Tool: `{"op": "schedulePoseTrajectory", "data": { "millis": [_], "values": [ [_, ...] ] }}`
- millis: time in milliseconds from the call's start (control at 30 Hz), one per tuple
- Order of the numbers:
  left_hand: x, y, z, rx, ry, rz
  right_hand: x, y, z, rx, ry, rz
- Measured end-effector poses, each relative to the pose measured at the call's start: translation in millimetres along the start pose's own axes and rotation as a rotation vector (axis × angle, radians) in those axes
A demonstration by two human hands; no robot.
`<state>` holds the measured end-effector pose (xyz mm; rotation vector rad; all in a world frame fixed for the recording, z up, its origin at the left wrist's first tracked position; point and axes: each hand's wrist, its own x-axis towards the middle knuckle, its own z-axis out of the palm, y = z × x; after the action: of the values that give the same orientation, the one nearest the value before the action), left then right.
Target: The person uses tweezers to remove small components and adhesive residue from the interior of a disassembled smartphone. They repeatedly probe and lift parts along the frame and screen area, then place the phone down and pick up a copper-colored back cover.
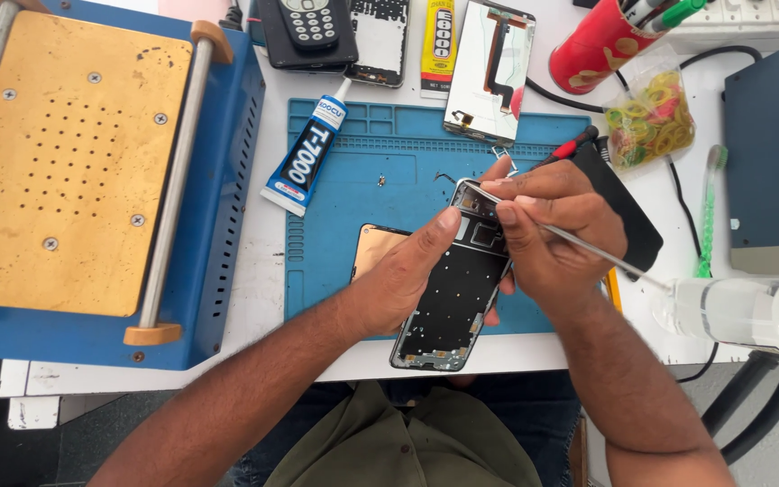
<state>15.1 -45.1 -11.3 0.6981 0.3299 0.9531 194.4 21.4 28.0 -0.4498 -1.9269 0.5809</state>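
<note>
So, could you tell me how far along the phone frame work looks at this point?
Done: the phone frame is stripped bare, and a copper-backed panel lies apart on the blue mat. In hand: the left hand steadies the frame while the right hand works a thin metal tool at its top corner. Left: the panel is unfitted.

On the workbench, a blue-and-white glue tube with a black label lies slanted across the upper-left corner of the blue mat. Along the far edge — a yellow glue tube, a detached phone screen panel face down, and a clear plastic bag of coloured rubber bands at right.
</note>
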Motion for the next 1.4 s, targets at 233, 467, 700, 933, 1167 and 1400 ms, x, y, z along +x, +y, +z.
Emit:
{"op": "schedulePoseTrajectory", "data": {
  "millis": [233,467,700,933,1167,1400],
  "values": [
    [-2.6,3.8,7.8,0.012,0.039,0.035,1.7,-2.8,2.4,-0.070,-0.022,-0.024],
    [-1.0,3.7,14.0,-0.013,0.032,0.144,2.3,-3.1,4.0,-0.022,-0.009,0.013],
    [-4.0,-0.7,14.2,-0.094,0.014,0.174,1.8,-4.2,5.6,0.044,0.002,0.060],
    [-2.8,0.1,13.5,-0.189,-0.024,0.209,6.4,-7.9,7.8,0.087,0.035,0.052],
    [-11.7,-0.1,8.1,-0.134,-0.018,0.180,8.1,-9.4,10.4,0.038,-0.002,-0.020],
    [-9.8,-4.3,1.5,-0.073,-0.019,0.075,11.9,-15.0,4.8,-0.135,-0.099,-0.105]
  ]
}}
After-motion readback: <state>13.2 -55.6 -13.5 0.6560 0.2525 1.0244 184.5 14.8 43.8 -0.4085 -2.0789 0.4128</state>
